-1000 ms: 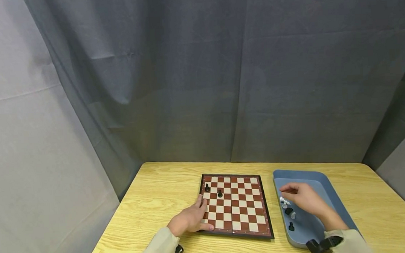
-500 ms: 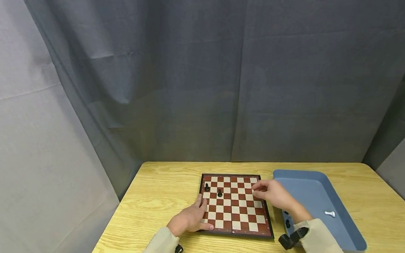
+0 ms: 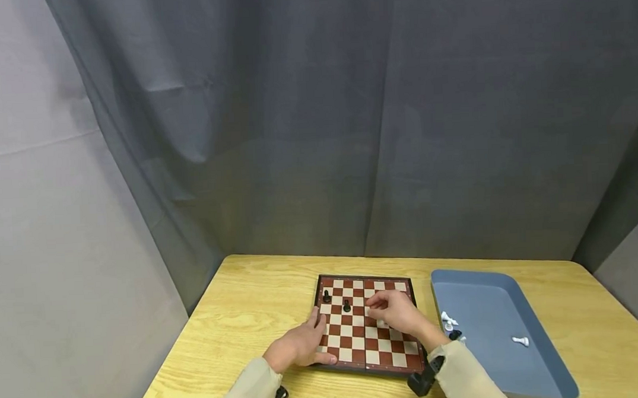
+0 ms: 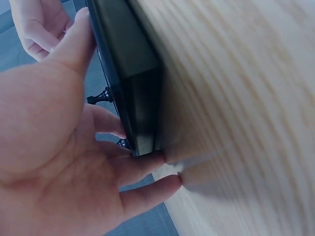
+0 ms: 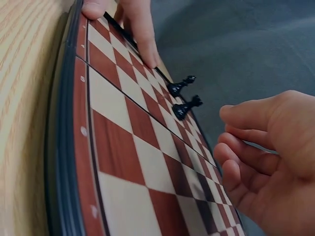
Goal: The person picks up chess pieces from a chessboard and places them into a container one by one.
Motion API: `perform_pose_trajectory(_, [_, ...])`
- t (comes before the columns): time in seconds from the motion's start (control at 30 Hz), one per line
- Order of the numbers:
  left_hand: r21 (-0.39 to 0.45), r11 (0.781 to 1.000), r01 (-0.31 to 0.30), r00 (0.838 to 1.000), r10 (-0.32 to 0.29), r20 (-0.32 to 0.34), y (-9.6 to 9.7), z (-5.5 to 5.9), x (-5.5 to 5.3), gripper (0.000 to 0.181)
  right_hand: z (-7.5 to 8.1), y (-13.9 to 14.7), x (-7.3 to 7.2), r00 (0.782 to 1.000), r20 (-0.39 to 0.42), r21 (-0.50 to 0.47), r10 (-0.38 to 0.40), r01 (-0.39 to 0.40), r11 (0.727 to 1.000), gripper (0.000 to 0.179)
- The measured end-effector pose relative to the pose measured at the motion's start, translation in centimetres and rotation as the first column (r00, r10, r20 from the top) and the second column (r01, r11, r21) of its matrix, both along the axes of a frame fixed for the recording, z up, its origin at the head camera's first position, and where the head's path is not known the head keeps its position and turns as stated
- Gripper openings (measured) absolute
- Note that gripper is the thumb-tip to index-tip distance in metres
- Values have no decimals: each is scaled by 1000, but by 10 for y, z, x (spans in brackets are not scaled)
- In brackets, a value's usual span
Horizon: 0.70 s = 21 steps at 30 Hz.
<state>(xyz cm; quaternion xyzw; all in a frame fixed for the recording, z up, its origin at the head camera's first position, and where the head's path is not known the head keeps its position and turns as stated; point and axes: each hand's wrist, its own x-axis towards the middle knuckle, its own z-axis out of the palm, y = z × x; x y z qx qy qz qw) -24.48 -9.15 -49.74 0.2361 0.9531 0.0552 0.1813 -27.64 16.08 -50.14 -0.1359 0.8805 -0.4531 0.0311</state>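
The left hand (image 3: pixel 301 342) rests on the near left corner of a red-and-white chessboard (image 3: pixel 352 343). Its thumb lies on the near rim, its fingers stretch along the left side, and two fingertips touch the table in the left wrist view. Two black chess pieces, a farther one (image 3: pixel 326 296) and a nearer one (image 3: pixel 347 305), stand upright on the left half. Over the right half, just past the fold, hovers the right hand (image 3: pixel 401 314), thumb and index tips close together, other fingers curled. I cannot tell whether a small piece is hidden between its fingertips.
A blue tray (image 3: pixel 495 316) stands right of the board. At its left side lie several white pieces (image 3: pixel 449 323) and a black one (image 3: pixel 455 335), partly behind the right sleeve. One white piece (image 3: pixel 520 341) lies farther right. A grey curtain (image 3: pixel 295 135) hangs behind the wooden table (image 3: pixel 269 284).
The right hand has moved left from over the tray, past the board's right edge, to the middle of the board. The left hand and the two black pieces have stayed put.
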Motion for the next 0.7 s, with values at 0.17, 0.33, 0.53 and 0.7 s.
perform_pose_trajectory(0.17, [-3, 1000, -3, 1000, 3, 1, 2, -1, 1, 97, -7, -9, -5, 999, 1, 6, -32, 32, 999, 18])
perform_pose_trajectory(0.33, [-6, 1000, -17, 1000, 17, 1, 1, -1, -1, 97, -9, -19, -11, 998, -1, 17, -56, 56, 998, 22])
perform_pose_trajectory(0.53, [-5, 1000, -20, 1000, 20, 4, -1, -2, -3, 97, -12, -29, -16, 998, 6, 1, -60, 60, 998, 28])
perform_pose_trajectory(0.7, [7, 1000, -20, 1000, 20, 11, 0, -3, -2, 97, -15, -34, -19, 1000, -7, 23, -25, 25, 999, 30])
